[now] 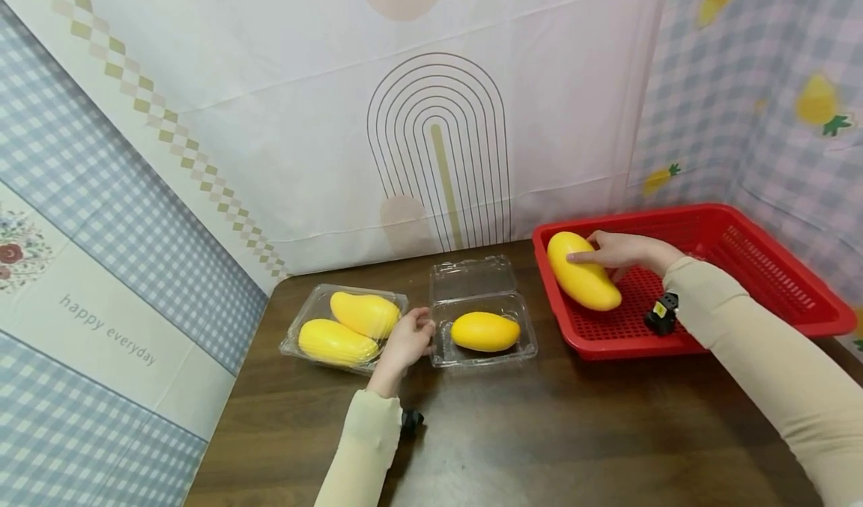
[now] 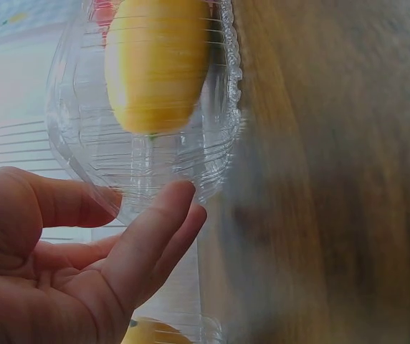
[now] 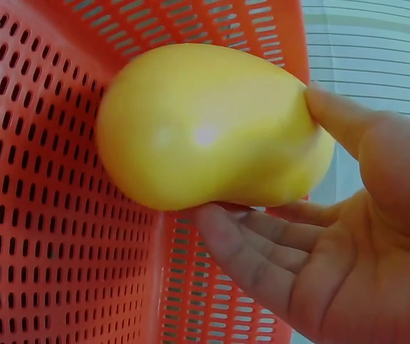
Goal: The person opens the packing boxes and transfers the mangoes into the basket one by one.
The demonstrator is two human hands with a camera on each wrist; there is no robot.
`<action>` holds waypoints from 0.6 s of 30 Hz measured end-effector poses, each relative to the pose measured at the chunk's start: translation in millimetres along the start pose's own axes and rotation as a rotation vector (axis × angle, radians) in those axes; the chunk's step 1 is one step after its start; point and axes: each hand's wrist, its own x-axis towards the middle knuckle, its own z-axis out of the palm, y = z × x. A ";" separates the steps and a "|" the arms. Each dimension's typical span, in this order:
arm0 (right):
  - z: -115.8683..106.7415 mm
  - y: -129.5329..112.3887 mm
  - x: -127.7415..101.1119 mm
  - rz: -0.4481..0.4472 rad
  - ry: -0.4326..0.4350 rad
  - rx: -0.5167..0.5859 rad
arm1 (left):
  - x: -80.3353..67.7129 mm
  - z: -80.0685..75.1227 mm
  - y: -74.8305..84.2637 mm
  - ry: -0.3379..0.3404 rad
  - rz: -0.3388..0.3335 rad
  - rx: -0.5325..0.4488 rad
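Patterned cloth in pale pink and blue check hangs behind a dark wooden bench (image 1: pixel 539 432), where a person in cream sleeves works among yellow mangoes. At the far right, the right hand (image 1: pixel 623 252) grips a mango (image 1: pixel 581 271) inside a red perforated basket (image 1: pixel 775 267), thumb on one side and fingers curled under the other, the fruit leaning against the basket's left wall. Left of the basket stands an open clear clamshell box (image 1: pixel 482 327) with one mango (image 1: pixel 485 332) in its tray and its lid tilted back. The left hand (image 1: pixel 407 342) rests at that tray's left edge, fingers relaxed and apart, fingertips touching the plastic without clamping it. Further left, a second clear box (image 1: pixel 344 327) holds two mangoes.

Judging from this, the step in hand is lifting a fruit out of the basket; the next move would call for carrying it left over the basket rim and laying it beside the mango in the open tray, while the left hand steadies the light box.

Only the right wrist view shows the fingers (image 3: pixel 262 258) reaching beneath the fruit. The left wrist view, blurred, shows fingertips (image 2: pixel 180 197) meeting the tray's rim. Only the head view shows all three containers together.
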 end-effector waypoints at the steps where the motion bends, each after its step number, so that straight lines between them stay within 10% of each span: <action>1: 0.4 -0.1 1.3 0.001 -0.013 -0.002 | 0.0 -0.2 0.3 0.001 0.000 0.000; 18: 15.4 5.2 12.1 0.017 -0.163 0.003 | -3.6 -2.1 3.4 -0.010 -0.008 -0.014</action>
